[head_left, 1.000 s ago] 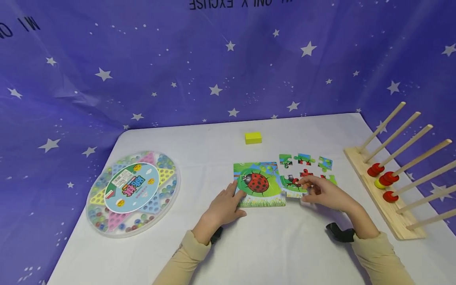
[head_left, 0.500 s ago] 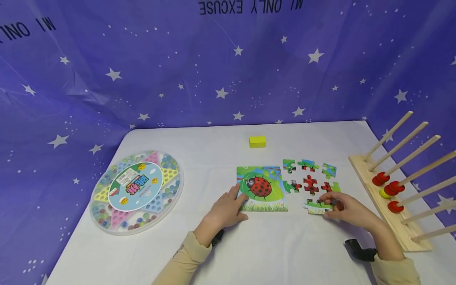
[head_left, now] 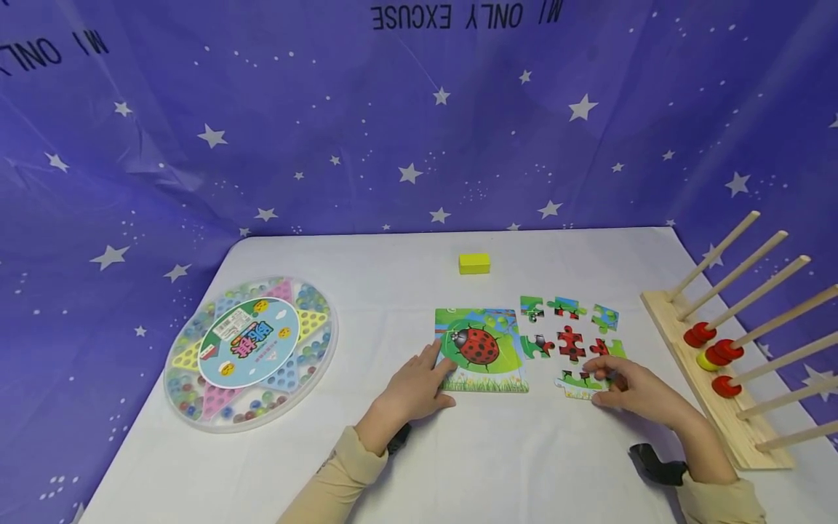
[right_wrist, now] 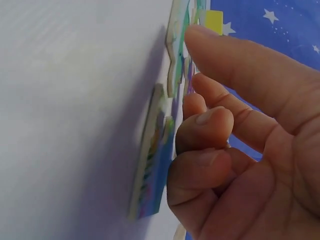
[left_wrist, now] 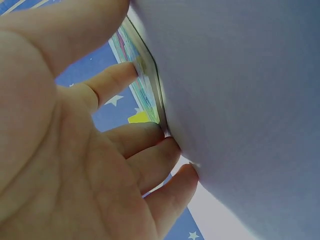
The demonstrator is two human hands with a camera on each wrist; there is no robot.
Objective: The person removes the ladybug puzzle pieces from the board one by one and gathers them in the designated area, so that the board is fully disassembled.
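A ladybird picture board (head_left: 500, 364) lies flat in the middle of the table in the head view. My left hand (head_left: 414, 386) rests at its lower left corner, fingers mostly straight and the index fingertip on the board. Right of the board, my right hand (head_left: 638, 393) pinches a bottom-edge jigsaw piece (head_left: 576, 391) by its right end, between thumb and index finger. Other loose jigsaw pieces lie just beyond, among them a red spotted one (head_left: 571, 343). Another jigsaw piece (right_wrist: 150, 170) sits beside the curled fingers in the right wrist view, largely hidden in the head view.
A round marble board game (head_left: 252, 349) stands at the left. A yellow block (head_left: 474, 264) is behind the picture board. To the right is a wooden peg stand (head_left: 762, 455) with tall pegs and red and yellow rings. Purple star cloth hangs behind the white table (head_left: 497, 466).
My right hand has moved right and toward me with the bottom-edge jigsaw piece, away from the board's side. It barely moves over the last half second. The left hand stays on the board.
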